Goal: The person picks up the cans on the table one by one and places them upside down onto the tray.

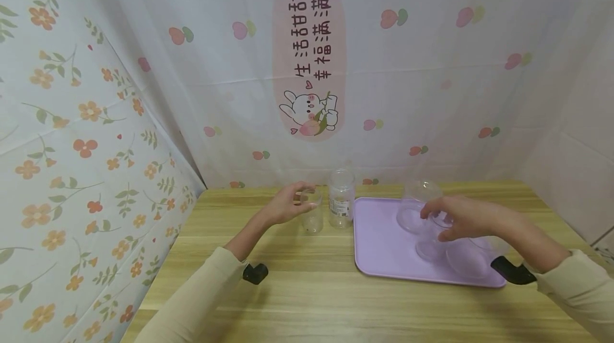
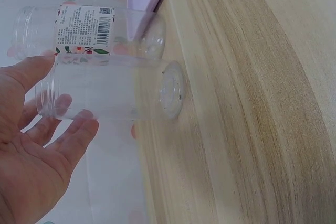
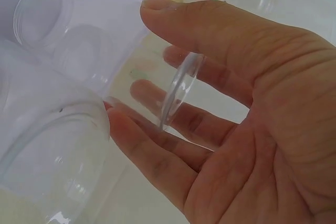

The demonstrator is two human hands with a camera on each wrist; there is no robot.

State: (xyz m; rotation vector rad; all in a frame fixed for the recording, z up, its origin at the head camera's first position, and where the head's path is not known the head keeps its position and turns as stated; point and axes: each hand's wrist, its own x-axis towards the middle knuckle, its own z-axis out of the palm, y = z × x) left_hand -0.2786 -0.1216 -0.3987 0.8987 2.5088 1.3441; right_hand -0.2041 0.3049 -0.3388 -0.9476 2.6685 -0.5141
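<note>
My left hand (image 1: 288, 205) grips the neck of a clear, unlabelled plastic jar (image 2: 115, 90) standing upright on the wooden table, thumb on one side and fingers round the other. Right beside it stands a taller clear jar (image 1: 341, 202) with a white printed label. Over the purple tray (image 1: 384, 247), my right hand (image 1: 467, 219) curls its thumb and fingers round the upper end of another clear container (image 3: 181, 90). Some of its fingers show through the clear wall. A large, rounded clear container (image 3: 58, 145) is close to the right fingertips.
On the tray behind the right hand is a wide clear container (image 1: 414, 210). A clear dome-like piece (image 1: 467, 259) lies at its front right. A printed curtain (image 1: 230, 108) hangs along the table's back edge, and a flowered one (image 1: 86, 172) on the left.
</note>
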